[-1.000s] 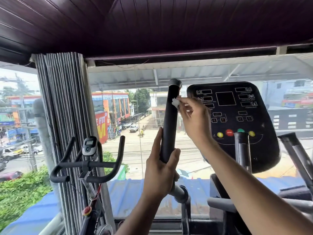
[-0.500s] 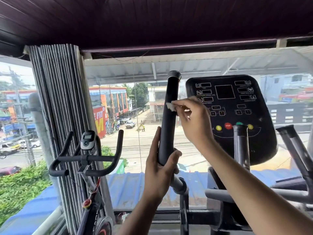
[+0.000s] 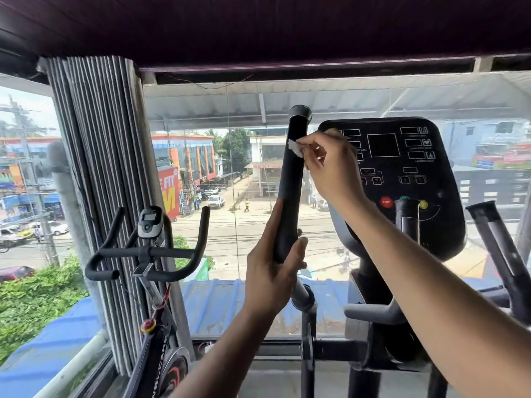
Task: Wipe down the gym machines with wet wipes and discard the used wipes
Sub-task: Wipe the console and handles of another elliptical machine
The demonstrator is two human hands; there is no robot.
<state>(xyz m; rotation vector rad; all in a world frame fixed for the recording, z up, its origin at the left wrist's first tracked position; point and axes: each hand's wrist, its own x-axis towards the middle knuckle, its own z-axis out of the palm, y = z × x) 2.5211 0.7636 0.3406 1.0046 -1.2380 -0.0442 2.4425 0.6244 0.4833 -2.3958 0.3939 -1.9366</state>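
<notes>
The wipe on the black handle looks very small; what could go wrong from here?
1. The right hand only pinches the wipe at its fingertips, so it may slip and drop.
2. The left hand grips the lower handle, so that covered part may stay unwiped.
3. The console sits close behind; knuckles could press its buttons.

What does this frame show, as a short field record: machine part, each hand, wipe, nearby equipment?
part being wiped: upright black handlebar of the elliptical
left hand: grips the handlebar low down
right hand: pinches the wet wipe against the handlebar near its top
console: behind the right hand, red STOP button visible
nearby: spin bike at left by the window
</notes>
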